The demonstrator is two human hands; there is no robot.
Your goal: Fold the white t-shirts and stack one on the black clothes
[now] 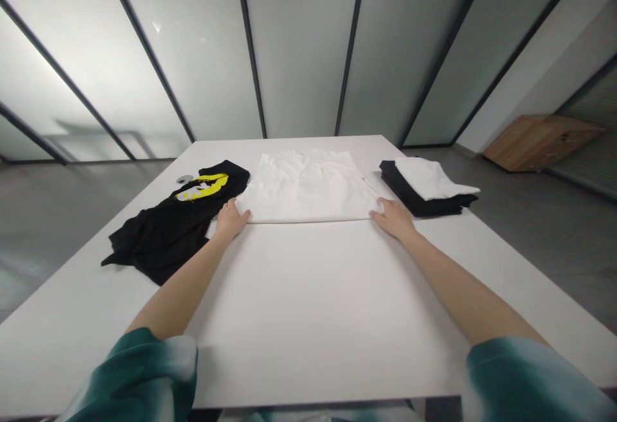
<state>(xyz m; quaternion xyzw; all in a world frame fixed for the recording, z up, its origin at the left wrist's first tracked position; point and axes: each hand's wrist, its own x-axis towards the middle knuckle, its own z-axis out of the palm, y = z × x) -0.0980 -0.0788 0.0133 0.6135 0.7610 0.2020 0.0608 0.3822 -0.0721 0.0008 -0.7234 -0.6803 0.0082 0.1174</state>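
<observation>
A white cloth garment (308, 187) lies spread on the white table (299, 319), its near edge straight and running between my hands. At its near left corner, my left hand (232, 218) is closed on the fabric, thumb pointing inward. The near right corner is pinched in my right hand (393, 217). Some wrinkles cross the garment's far half. To the left lies a crumpled black garment (166, 236) with a yellow and white print, close to my left hand.
Right of my right hand sits a stack of folded black clothes (414, 197) with a folded white cloth (431, 178) on top. A small grey round object (184, 179) lies at the left edge. Beyond stand frosted panels and a wooden cabinet (540, 142).
</observation>
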